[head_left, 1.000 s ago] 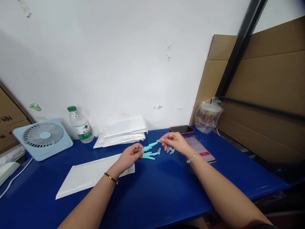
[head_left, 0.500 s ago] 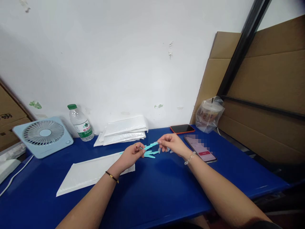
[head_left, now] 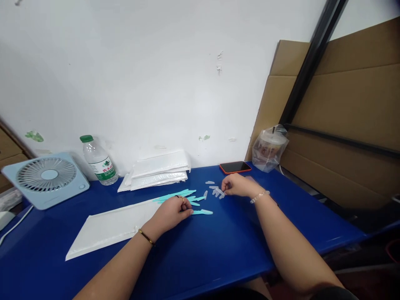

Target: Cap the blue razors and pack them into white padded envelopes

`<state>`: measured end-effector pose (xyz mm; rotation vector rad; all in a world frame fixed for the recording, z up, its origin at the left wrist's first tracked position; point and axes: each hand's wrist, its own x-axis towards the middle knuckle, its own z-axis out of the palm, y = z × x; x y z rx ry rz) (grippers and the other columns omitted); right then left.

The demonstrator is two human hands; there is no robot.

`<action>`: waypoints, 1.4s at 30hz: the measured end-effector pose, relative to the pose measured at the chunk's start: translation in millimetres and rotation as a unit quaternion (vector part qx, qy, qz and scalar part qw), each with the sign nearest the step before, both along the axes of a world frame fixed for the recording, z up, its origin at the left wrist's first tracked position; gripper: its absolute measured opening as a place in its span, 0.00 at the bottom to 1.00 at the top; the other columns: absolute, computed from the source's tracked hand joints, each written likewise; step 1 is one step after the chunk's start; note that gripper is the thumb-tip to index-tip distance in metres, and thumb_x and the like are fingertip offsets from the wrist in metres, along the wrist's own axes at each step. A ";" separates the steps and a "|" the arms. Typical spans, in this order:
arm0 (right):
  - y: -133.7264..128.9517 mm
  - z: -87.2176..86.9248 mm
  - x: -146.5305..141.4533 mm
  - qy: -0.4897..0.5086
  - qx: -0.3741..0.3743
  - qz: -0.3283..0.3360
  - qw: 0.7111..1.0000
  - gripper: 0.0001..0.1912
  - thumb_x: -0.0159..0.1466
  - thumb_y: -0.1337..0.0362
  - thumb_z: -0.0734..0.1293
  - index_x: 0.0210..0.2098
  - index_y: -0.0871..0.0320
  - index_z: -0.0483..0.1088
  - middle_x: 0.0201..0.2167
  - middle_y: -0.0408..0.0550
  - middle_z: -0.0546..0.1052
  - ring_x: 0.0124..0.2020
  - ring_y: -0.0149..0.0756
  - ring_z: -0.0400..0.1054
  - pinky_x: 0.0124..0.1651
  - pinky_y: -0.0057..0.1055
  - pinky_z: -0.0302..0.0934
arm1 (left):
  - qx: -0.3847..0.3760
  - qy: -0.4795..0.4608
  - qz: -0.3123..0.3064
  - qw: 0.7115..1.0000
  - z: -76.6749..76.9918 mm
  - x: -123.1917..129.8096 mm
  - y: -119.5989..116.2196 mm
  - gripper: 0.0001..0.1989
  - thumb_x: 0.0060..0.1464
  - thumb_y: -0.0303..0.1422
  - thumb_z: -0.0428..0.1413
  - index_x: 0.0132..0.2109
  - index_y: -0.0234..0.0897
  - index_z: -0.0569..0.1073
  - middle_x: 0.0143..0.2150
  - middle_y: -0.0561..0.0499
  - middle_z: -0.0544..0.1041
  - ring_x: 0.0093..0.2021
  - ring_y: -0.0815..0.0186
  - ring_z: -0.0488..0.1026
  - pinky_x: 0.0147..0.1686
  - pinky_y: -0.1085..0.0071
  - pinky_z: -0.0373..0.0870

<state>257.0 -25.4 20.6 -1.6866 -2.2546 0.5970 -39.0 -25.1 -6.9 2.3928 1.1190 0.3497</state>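
Observation:
My left hand [head_left: 173, 212] is closed on the rear end of a turquoise stick [head_left: 202, 212] with a pale tip, low over the blue table. Several more turquoise sticks [head_left: 178, 194] lie just beyond its fingers, partly on a white padded envelope [head_left: 115, 225]. To the right, small translucent caps [head_left: 216, 191] are scattered on the table. My right hand [head_left: 236, 185] is beside them, its fingers pinched together; whatever they hold, if anything, is too small to make out.
A blue fan [head_left: 46, 177] and a water bottle [head_left: 100, 162] stand at the left. White envelopes [head_left: 158, 168] are stacked by the wall. Back right are an orange-edged phone [head_left: 235, 167] and a bagged cup [head_left: 269, 148]. My right hand mostly covers a second phone.
My hands have moved apart. The left has come down and nearer with a stick, while the right has shifted right, off the stick. The view has turned slightly right.

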 end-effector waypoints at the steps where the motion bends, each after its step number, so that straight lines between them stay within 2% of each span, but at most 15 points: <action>1: 0.9 -1.3 1.1 -0.026 -0.012 -0.005 1.000 0.07 0.50 0.65 0.70 0.30 0.59 0.74 0.29 0.46 0.77 0.29 0.32 0.69 0.28 0.23 0.58 | 0.026 0.013 0.010 1.000 1.0 -0.7 0.4 0.09 0.53 0.38 0.51 0.36 0.40 0.73 0.32 0.51 0.73 0.33 0.64 0.69 0.31 0.72 0.61; 4: 3.1 -6.0 -3.2 -0.061 -0.026 -0.013 0.998 0.06 0.50 0.66 0.70 0.29 0.59 0.73 0.29 0.46 0.76 0.28 0.32 0.68 0.27 0.23 0.56 | 0.100 0.056 0.045 0.992 2.7 -3.0 3.5 0.09 0.54 0.35 0.51 0.41 0.40 0.72 0.37 0.49 0.73 0.38 0.63 0.70 0.35 0.70 0.62; 7: 2.8 -7.7 -8.6 -0.054 -0.040 -0.012 0.998 0.02 0.51 0.68 0.67 0.27 0.59 0.72 0.26 0.45 0.75 0.25 0.31 0.67 0.26 0.24 0.55 | 0.133 0.083 0.063 0.986 1.4 -4.9 8.2 0.10 0.54 0.33 0.51 0.43 0.40 0.72 0.41 0.47 0.72 0.41 0.61 0.69 0.39 0.69 0.62; 11: -1.3 -4.1 -10.8 -0.035 -0.060 -0.009 0.998 0.01 0.50 0.68 0.67 0.24 0.59 0.69 0.24 0.46 0.74 0.23 0.31 0.66 0.24 0.25 0.55 | 0.109 0.072 0.064 0.989 -1.3 -5.7 13.5 0.07 0.53 0.33 0.52 0.36 0.38 0.73 0.39 0.47 0.72 0.41 0.60 0.69 0.38 0.68 0.62; 15: -5.8 0.6 -15.8 0.074 -0.105 0.012 0.992 0.03 0.53 0.67 0.66 0.28 0.59 0.68 0.26 0.45 0.75 0.19 0.29 0.66 0.23 0.25 0.58 | 0.075 0.031 0.072 0.994 0.5 -5.4 14.3 0.06 0.51 0.34 0.53 0.35 0.38 0.73 0.38 0.48 0.73 0.40 0.60 0.69 0.37 0.68 0.62; 19: -8.2 2.0 -23.6 0.153 -0.065 0.065 0.984 0.05 0.55 0.64 0.66 0.30 0.59 0.69 0.27 0.45 0.75 0.21 0.29 0.67 0.26 0.25 0.60 | 0.058 0.010 0.076 0.995 4.0 -4.7 12.9 0.07 0.53 0.34 0.50 0.33 0.39 0.73 0.37 0.49 0.73 0.39 0.61 0.69 0.35 0.69 0.61; 23: -9.1 0.7 -27.3 0.151 -0.031 0.097 0.983 0.06 0.56 0.63 0.66 0.31 0.59 0.69 0.24 0.44 0.74 0.22 0.30 0.67 0.27 0.25 0.59 | 0.051 -0.010 0.073 0.996 3.7 -5.9 14.6 0.09 0.54 0.35 0.49 0.33 0.39 0.72 0.35 0.50 0.73 0.37 0.62 0.69 0.35 0.69 0.60; 34: -8.6 -3.6 -33.3 0.126 -0.044 0.120 0.984 0.07 0.56 0.61 0.66 0.29 0.60 0.70 0.19 0.42 0.72 0.21 0.30 0.67 0.27 0.24 0.59 | 0.029 -0.070 0.064 0.995 0.9 -7.3 18.9 0.10 0.54 0.38 0.49 0.32 0.38 0.71 0.33 0.50 0.73 0.34 0.63 0.68 0.33 0.69 0.60; 42: -9.6 -6.3 -42.1 0.145 -0.048 0.129 0.980 0.07 0.55 0.61 0.67 0.30 0.60 0.71 0.21 0.41 0.73 0.21 0.29 0.68 0.27 0.24 0.60 | 0.020 -0.090 0.056 0.994 2.3 -4.5 14.7 0.10 0.53 0.39 0.50 0.32 0.38 0.72 0.33 0.50 0.72 0.33 0.64 0.67 0.32 0.70 0.61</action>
